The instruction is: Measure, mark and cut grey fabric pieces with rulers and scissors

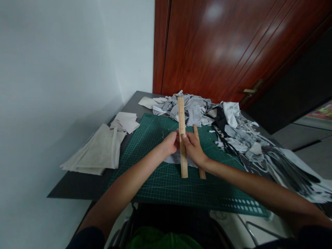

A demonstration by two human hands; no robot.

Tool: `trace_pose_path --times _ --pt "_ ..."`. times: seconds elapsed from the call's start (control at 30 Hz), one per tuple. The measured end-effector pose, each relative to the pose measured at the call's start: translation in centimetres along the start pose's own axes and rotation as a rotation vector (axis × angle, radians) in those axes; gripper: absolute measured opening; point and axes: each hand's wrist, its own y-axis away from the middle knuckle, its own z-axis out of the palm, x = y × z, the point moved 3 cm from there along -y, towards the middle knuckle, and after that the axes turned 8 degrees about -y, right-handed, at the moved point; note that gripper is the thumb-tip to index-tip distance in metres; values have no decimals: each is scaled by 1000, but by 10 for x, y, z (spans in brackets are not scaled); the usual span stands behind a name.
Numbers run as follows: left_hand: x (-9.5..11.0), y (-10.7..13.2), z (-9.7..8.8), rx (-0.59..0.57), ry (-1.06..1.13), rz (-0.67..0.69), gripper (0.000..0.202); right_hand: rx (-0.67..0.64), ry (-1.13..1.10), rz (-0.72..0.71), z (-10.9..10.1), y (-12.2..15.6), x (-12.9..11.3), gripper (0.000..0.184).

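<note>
My right hand grips a flat wooden ruler, thumb pressed on its face near the middle. The ruler stands out lengthwise above the green cutting mat. On its left side my left hand is closed, with its fingertips hidden behind the ruler; what they hold does not show. Beneath both hands lies a piece of grey cloth, partly covered. A second, narrower wooden strip rests on the mat by my right hand, which hides its middle.
Folded cream cloth and smaller pale pieces lie at the table's left. Grey and white scraps are heaped along the back, and more strips spread down the right. A white wall and a brown door border the table.
</note>
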Motion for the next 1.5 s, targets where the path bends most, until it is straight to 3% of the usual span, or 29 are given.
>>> trace_pose_path --times 0.1,0.2,0.27,0.4,0.47,0.57,0.73,0.83,0.93,1.0,1.1,1.2,1.33,1.4,1.5 --pt "26 6 -10 98 -40 91 37 -2 -23 56 -2 9 2 41" --pt "58 17 -19 144 -310 342 43 -64 -70 202 2 24 12 46" --pt "70 21 -26 183 -603 435 46 -129 -98 310 8 34 21 48" --pt "68 18 -42 205 -1289 324 52 -226 -130 453 18 42 34 40" --pt "65 15 -48 284 -1596 307 48 -248 -135 486 21 41 37 32" --pt "63 13 -50 347 -1824 292 44 -261 -130 508 23 39 39 25" --pt "59 10 -52 244 -1817 161 47 -314 -78 483 24 42 35 23" --pt "54 6 -59 247 -1638 167 43 -354 -29 404 23 47 29 14" --pt "49 2 -61 246 -1346 311 52 -373 117 167 22 50 21 15" --pt "45 1 -60 268 -1269 381 62 -368 255 -35 20 48 16 16" --pt "40 4 -55 341 -1303 371 70 -339 362 -202 15 40 13 14" --pt "36 10 -47 376 -1392 364 62 -286 375 -266 1 27 15 15" --pt "33 19 -35 208 -1569 431 55 -170 398 -270 -34 8 23 11" --pt "32 21 -34 90 -1628 420 59 -231 415 -242 -49 3 27 7" --pt "29 21 -36 -6 -1629 348 64 -463 484 -177 -59 3 29 24"
